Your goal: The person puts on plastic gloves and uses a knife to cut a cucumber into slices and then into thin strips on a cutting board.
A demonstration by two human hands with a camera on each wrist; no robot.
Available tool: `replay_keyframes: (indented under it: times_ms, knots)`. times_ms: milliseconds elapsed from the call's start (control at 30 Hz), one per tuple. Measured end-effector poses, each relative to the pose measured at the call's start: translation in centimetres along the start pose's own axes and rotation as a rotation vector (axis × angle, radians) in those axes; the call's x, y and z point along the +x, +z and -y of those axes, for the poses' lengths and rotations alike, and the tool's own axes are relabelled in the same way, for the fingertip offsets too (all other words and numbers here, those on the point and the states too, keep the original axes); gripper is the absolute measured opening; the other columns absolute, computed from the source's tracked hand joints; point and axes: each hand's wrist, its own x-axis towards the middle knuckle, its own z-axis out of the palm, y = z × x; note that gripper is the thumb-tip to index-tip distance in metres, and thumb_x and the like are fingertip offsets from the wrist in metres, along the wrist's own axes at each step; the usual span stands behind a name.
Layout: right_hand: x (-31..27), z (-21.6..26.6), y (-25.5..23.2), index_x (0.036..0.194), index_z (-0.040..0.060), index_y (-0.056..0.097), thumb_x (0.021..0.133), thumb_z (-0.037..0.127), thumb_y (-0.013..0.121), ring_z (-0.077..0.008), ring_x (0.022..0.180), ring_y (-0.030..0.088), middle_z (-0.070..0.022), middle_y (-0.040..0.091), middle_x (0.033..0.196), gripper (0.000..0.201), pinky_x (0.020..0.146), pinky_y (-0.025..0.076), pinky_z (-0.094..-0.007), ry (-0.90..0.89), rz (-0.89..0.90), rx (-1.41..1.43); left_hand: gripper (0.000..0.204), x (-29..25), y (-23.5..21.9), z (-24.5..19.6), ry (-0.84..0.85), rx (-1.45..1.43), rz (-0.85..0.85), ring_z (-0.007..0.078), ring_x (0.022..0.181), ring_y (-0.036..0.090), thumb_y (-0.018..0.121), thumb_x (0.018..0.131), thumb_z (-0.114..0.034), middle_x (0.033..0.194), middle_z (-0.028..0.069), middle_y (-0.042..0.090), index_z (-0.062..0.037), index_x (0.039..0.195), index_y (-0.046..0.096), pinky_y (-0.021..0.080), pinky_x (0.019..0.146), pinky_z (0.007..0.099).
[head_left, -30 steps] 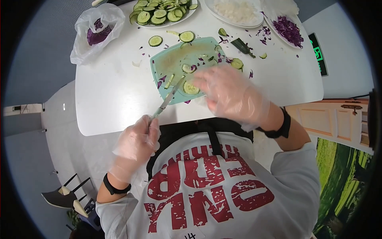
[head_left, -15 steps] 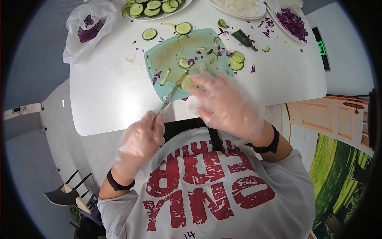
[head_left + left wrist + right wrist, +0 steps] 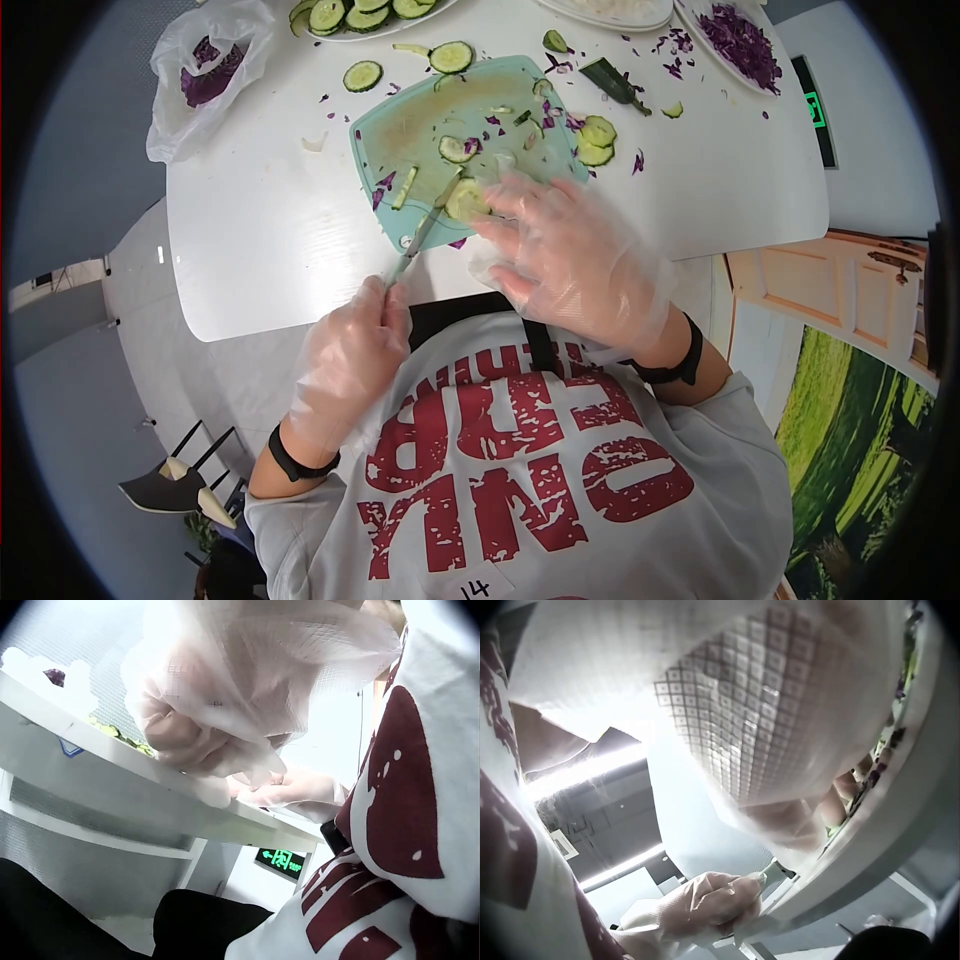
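Observation:
My left hand (image 3: 350, 345), in a clear plastic glove, grips the pale handle of a small knife (image 3: 430, 220). The blade slants over the green cutting board (image 3: 385, 140), its tip beside a cucumber slice (image 3: 465, 200). My right hand (image 3: 580, 260), also gloved, reaches over the near right part of the board with fingers spread, fingertips right at that slice's edge. Another slice (image 3: 457, 149) and a thin cucumber strip (image 3: 404, 188) lie farther left and back on the board. In the right wrist view the knife (image 3: 781, 870) juts from the left hand (image 3: 712, 904).
Cucumber slices fill a plate (image 3: 345, 37) at the back left. Shredded purple cabbage (image 3: 740, 45) heaps on a plate at the back right. A plastic bag (image 3: 170, 125) holds a cabbage piece. Right of the board lie a cucumber end (image 3: 612, 82) and slices (image 3: 596, 140).
The right hand has shifted slightly down and its fingers have spread by the slice. The knife stays in the left hand, its tip beside the slice. The head view has shifted a little.

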Motion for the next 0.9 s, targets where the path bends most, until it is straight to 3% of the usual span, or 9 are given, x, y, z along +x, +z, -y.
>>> replay_keyframes:
  times_ms: [67,400,567,900]
  knots:
    - [0.0,0.0,0.0,0.123,0.0105,0.067,0.085,0.022,0.071,-0.0306,0.123,0.055,-0.0105,0.058,0.132,0.04,0.101,0.043,-0.0445,-0.014,-0.022,-0.028,0.023,0.2,0.0,0.0,0.064,0.074,-0.024,0.041,0.053,0.061,0.06,0.097,-0.018,0.055,0.0202,0.058,-0.0023,0.08,0.055,0.049,0.048,0.0479]
    - [0.1,0.1,-0.4,0.127,0.0108,0.065,0.087,0.025,0.07,-0.0309,0.128,0.052,-0.0108,0.059,0.131,0.043,0.104,0.041,-0.0458,-0.005,0.004,-0.043,0.019,0.4,-1.5,-1.2,-0.027,0.141,0.078,0.0413,0.056,0.061,0.059,0.097,-0.015,0.058,0.0204,0.058,-0.0041,0.082,0.055,0.048,0.05,0.0497]
    - [0.3,0.4,-0.6,0.127,0.0113,0.065,0.086,0.025,0.071,-0.031,0.127,0.053,-0.0107,0.059,0.132,0.044,0.103,0.042,-0.0456,-0.005,0.014,-0.069,0.019,1.2,-1.2,-1.5,0.087,0.17,-0.002,0.0405,0.055,0.061,0.06,0.096,-0.016,0.058,0.0202,0.059,-0.0033,0.082,0.058,0.048,0.05,0.0492]
    - [0.2,-0.1,-0.3,0.123,0.0108,0.067,0.085,0.024,0.072,-0.0303,0.126,0.054,-0.0096,0.061,0.13,0.04,0.1,0.043,-0.0441,-0.01,-0.033,-0.033,0.02,0.1,-1.9,-0.7,-0.02,0.085,0.05,0.0413,0.054,0.059,0.059,0.097,-0.016,0.058,0.0215,0.056,-0.0025,0.082,0.059,0.046,0.05,0.0474]
